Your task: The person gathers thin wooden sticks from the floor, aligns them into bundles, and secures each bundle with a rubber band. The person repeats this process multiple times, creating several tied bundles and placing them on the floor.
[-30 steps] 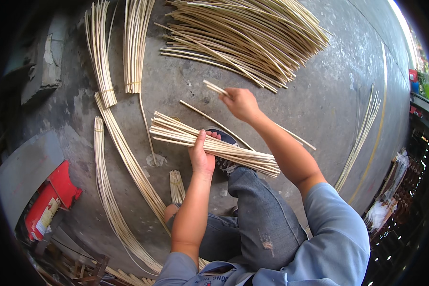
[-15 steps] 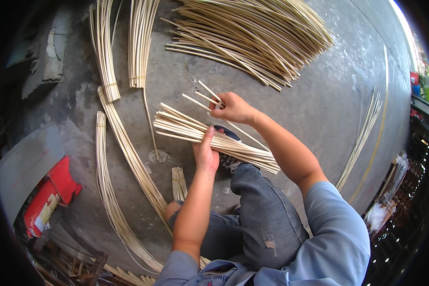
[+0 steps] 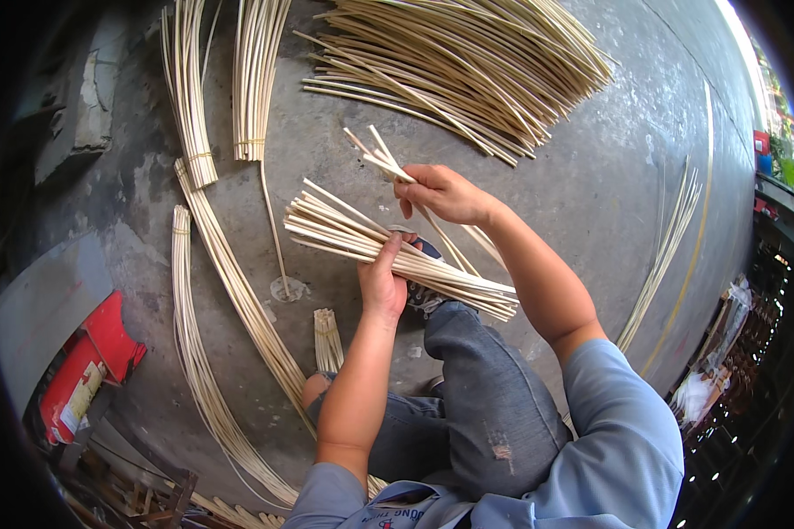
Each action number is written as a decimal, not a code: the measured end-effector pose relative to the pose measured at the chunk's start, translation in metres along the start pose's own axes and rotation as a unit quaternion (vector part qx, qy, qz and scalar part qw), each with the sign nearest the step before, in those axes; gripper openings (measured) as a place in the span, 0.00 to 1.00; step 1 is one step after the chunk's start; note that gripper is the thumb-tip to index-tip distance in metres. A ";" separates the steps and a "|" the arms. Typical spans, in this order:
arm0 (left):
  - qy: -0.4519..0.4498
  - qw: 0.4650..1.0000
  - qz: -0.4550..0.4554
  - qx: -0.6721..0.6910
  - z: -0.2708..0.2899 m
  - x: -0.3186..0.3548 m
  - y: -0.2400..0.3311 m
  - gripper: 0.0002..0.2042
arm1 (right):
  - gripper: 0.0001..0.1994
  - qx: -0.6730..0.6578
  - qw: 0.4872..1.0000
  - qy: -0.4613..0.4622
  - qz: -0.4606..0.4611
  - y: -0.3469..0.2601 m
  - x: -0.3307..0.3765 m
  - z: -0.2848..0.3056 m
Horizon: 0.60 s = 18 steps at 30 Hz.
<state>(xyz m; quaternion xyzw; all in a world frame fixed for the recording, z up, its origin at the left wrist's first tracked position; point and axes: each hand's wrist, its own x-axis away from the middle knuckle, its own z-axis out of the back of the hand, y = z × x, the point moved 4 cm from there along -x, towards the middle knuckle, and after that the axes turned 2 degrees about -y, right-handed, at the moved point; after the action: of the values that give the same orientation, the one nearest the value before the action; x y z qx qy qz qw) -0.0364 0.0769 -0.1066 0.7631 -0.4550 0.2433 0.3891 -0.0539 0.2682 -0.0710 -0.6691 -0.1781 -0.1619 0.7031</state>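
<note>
In my left hand [image 3: 385, 280] lies a bundle of pale rattan-like sticks [image 3: 335, 225], the thumb over the top and the fingers wrapped beneath. Its cut ends fan out to the left, and the other ends reach right past my knee. Farther from me, my right hand [image 3: 443, 194] pinches a few loose sticks [image 3: 381, 159] between thumb and fingers. Their short ends point away to the upper left; the long parts trail back under my right forearm. A gap separates these from the bundle's left ends.
A large heap of sticks [image 3: 468, 66] covers the floor at the far side. Tied bundles [image 3: 251, 79] lie on the left, with a short bundle [image 3: 328, 339] by my knee. Thin sticks [image 3: 663, 256] lie at the right. A red object [image 3: 84, 370] stands at the left.
My right hand has shifted slightly right, and the sticks in it have drawn together and tilted. One stick in the left-hand bundle now stands up apart from the others.
</note>
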 end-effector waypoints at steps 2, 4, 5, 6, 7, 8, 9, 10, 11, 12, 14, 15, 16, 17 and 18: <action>-0.016 1.000 -0.003 0.004 -0.003 0.001 -0.002 0.16 | 0.12 -0.050 0.999 0.005 -0.018 0.007 0.003 0.000; -0.028 1.000 -0.008 0.005 -0.003 0.002 -0.001 0.15 | 0.14 -0.128 0.989 -0.029 -0.070 0.006 0.004 -0.010; -0.033 0.999 -0.012 0.003 -0.002 0.002 0.001 0.15 | 0.15 -0.033 0.998 0.001 -0.044 -0.003 0.001 -0.017; -0.038 0.999 -0.016 0.001 -0.002 0.002 0.003 0.16 | 0.15 -0.031 0.997 -0.011 -0.073 -0.007 0.001 -0.025; -0.048 0.999 -0.020 0.000 -0.005 0.001 0.004 0.16 | 0.17 -0.028 0.994 -0.019 -0.103 -0.012 0.003 -0.029; -0.057 0.998 -0.024 -0.001 -0.007 0.001 0.006 0.16 | 0.17 -0.029 0.993 -0.025 -0.110 -0.012 0.003 -0.033; -0.065 0.997 -0.028 -0.003 -0.009 0.001 0.008 0.16 | 0.17 0.015 0.997 -0.020 -0.078 -0.015 0.001 -0.034; -0.080 0.997 -0.021 -0.004 -0.016 0.000 0.008 0.15 | 0.18 0.062 0.997 -0.009 -0.049 -0.013 0.002 -0.032; -0.073 0.997 -0.020 -0.006 -0.021 0.001 0.008 0.15 | 0.19 0.109 0.994 0.001 -0.020 -0.011 0.003 -0.031; -0.065 0.998 -0.020 -0.007 -0.027 0.002 0.006 0.14 | 0.19 0.037 0.999 0.018 -0.032 -0.005 0.004 -0.029; -0.056 0.998 -0.017 -0.013 -0.022 0.002 0.005 0.15 | 0.21 -0.089 0.995 0.024 -0.043 0.002 0.002 -0.031; -0.057 0.998 -0.007 -0.016 -0.015 0.000 0.002 0.16 | 0.21 -0.141 0.989 0.021 -0.049 0.005 0.001 -0.032; -0.057 0.998 0.003 -0.019 -0.010 -0.002 0.001 0.17 | 0.22 -0.174 0.983 0.000 -0.054 0.006 -0.001 -0.032; -0.059 0.998 0.000 -0.018 -0.006 -0.003 0.001 0.19 | 0.23 -0.206 0.977 -0.020 -0.059 0.006 -0.002 -0.032; -0.062 0.998 -0.003 -0.018 -0.002 -0.004 0.001 0.20 | 0.24 -0.217 0.973 -0.050 -0.068 0.006 -0.001 -0.033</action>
<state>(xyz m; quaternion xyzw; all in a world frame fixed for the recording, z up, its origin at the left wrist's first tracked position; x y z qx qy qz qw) -0.0392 0.0807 -0.1080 0.7710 -0.4804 0.1856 0.3746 -0.0511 0.2354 -0.0779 -0.7992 -0.2190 -0.2099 0.5189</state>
